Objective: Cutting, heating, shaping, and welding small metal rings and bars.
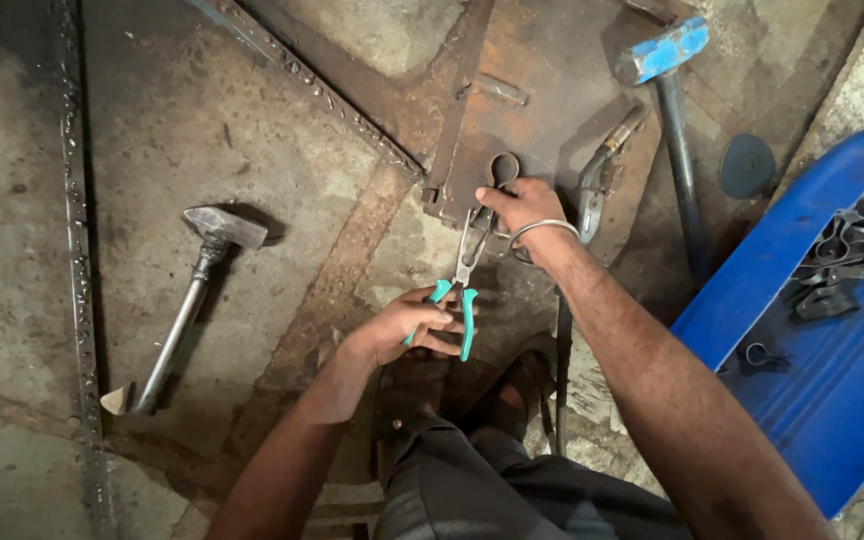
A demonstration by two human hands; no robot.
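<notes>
Two hammers [187, 310], rusty plates [542, 90], concrete floor [12, 300]

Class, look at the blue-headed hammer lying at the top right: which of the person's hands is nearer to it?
Right. The right hand rests on the rusty plate, left of and below the blue-headed hammer; the left hand, gripping the green-handled pliers, is lower and farther left.

Hands: two of mine, left hand [407, 328] low centre, right hand [518, 205] just above it.
Pliers: one pair of teal-handled pliers [462, 285], centre of frame.
Hammers: two, a steel hammer [192, 300] at left and a blue-headed hammer [670, 110] at upper right.
Bangles: one metal bangle [542, 235] on my right wrist.
Blue trays: one blue tray [822, 400] at right.
Metal clips in it: one pile of metal clips [837, 260], too tangled to count.
Dark discs: one dark disc [748, 165], upper right.
</notes>
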